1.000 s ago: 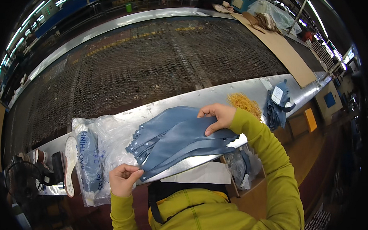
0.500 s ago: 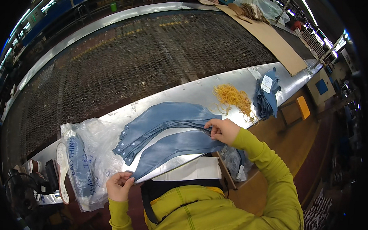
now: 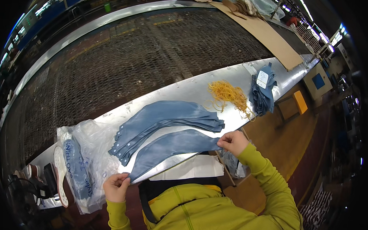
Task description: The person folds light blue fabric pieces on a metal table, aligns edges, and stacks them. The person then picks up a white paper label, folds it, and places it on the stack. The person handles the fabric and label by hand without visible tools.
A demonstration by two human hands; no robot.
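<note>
A curved blue-grey strip of material (image 3: 173,147) stretches between my two hands over the near edge of the metal table. My left hand (image 3: 116,187) pinches its lower left end between thumb and fingers. Its right end is pinched in my right hand (image 3: 234,142). Just beyond it lies a fanned stack of similar blue-grey pieces (image 3: 163,113), with small pale marks at their left ends. Their right ends lie apart from my right hand.
On the left lie a clear plastic bag (image 3: 97,138) with handwriting and a white shoe sole (image 3: 61,176). A heap of yellow rubber bands (image 3: 228,95) and a labelled blue bundle (image 3: 263,90) sit to the right. Behind the metal ledge runs a dark mesh conveyor (image 3: 141,55).
My right hand has moved from the stack's right end down to the right end of the single strip and now pinches it. The left hand keeps its hold.
</note>
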